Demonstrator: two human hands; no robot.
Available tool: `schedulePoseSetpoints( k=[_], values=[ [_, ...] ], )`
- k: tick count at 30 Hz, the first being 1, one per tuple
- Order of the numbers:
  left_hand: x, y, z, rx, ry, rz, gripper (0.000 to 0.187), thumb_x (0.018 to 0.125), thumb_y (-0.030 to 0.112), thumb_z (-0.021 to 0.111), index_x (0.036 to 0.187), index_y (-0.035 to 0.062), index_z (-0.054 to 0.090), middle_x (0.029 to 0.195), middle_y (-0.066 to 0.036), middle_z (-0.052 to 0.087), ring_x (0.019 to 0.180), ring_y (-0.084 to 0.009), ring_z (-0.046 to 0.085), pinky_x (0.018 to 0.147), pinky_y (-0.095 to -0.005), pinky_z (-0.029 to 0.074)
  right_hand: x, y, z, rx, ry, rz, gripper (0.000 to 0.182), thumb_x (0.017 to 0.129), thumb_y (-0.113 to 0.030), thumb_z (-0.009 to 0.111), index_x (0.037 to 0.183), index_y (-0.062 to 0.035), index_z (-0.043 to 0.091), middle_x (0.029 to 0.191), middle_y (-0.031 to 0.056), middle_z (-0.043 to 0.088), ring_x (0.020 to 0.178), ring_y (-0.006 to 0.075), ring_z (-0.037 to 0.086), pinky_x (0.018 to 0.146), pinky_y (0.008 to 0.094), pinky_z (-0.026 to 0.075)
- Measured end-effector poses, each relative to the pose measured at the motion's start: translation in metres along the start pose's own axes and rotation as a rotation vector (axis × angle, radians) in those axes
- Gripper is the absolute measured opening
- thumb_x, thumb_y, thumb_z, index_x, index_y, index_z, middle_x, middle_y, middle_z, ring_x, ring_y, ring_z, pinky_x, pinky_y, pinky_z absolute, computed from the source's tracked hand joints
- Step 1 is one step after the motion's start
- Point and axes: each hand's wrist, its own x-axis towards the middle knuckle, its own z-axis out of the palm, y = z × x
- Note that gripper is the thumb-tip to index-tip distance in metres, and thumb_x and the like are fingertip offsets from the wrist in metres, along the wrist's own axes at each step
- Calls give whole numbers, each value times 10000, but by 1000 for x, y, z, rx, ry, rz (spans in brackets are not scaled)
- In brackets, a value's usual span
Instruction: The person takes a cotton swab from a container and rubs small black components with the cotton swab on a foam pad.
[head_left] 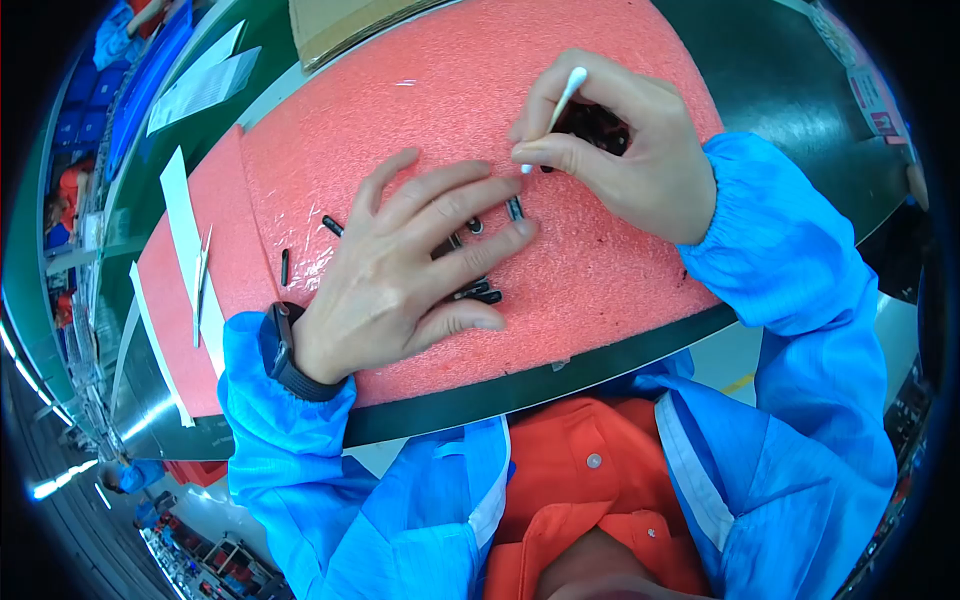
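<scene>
A cotton swab [566,98] is pinched between the thumb and forefinger of my right hand [640,150], one white tip up and the other near the pink foam sheet [600,290]. Under that hand lies a dark heap, partly hidden. My left hand [400,260] rests spread on the foam, its fingertips by a small black part [515,208]. Several more small black pieces [480,291] lie beneath and between its fingers, partly covered. Two others, a black piece [332,226] and another black piece [285,267], lie left of the hand.
Tweezers [202,280] lie on white strips at the left of the foam. A cardboard piece [350,22] sits at the back edge, and papers [205,85] lie on the green table [770,90]. People in blue sleeves show at the far left.
</scene>
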Motion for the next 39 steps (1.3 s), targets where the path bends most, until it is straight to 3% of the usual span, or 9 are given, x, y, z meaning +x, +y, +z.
schedulePoseSetpoints(
  k=[3,19,24,25,26,28,30,35,39],
  values=[
    [2,3,1,13,-32,44,610,791,592,492,1218,172,608,1236,-150,517,1161,-356,475,993,-530,344,0,2,0,103,-6,6,114,784,8,680,819,-22,576,878,93,619,781,157,621,708,255,508],
    [-3,-1,4,-38,-9,-17,573,819,572,484,1228,188,601,1266,-179,474,1165,-366,461,1011,-552,318,2,6,6,-167,-138,-152,163,715,0,708,807,-58,588,834,98,602,793,238,609,701,317,489],
    [-8,4,-3,-44,-102,-89,538,826,531,509,1222,176,592,1310,-148,460,1186,-332,446,1021,-551,288,-2,12,25,-320,22,-316,143,728,-158,691,807,-80,601,847,73,585,807,275,567,751,383,451],
    [-11,6,-4,-91,-112,-135,547,835,557,473,1229,197,589,1314,-165,452,1194,-345,432,1024,-572,264,-2,11,25,-325,-9,-295,186,717,-188,684,842,-73,609,866,78,579,820,292,556,740,405,445],
    [-8,8,-8,-19,-104,-81,511,844,483,538,1212,132,591,1269,-175,484,1162,-345,464,1001,-534,334,0,16,30,-300,1,-360,176,706,-150,681,839,-71,598,811,92,575,797,296,562,718,409,443],
    [-14,10,-1,-79,-20,-112,526,843,478,545,1186,83,599,1244,-195,483,1146,-401,449,974,-538,332,1,14,33,-149,28,-324,136,725,-123,665,766,-73,545,715,105,552,695,317,574,615,419,451],
    [-15,3,-7,60,-101,-20,510,910,434,488,1283,87,514,1259,-198,464,1159,-357,451,982,-439,356,1,9,32,-8,-29,-389,157,750,-127,657,794,-63,520,713,109,542,643,317,579,524,414,445],
    [-13,6,-8,-25,-129,-54,617,870,527,495,1318,102,497,1267,-210,454,1172,-416,415,1001,-466,325,-1,8,29,-88,-151,-347,193,760,-158,667,838,-47,529,710,122,583,689,342,605,557,442,444],
    [-17,14,-10,-133,-52,-73,591,858,512,533,1321,147,504,1297,-196,432,1214,-380,382,1010,-464,316,0,11,26,-273,-103,-516,189,796,-149,630,847,-36,488,742,108,535,622,303,593,493,405,453]
  ],
)
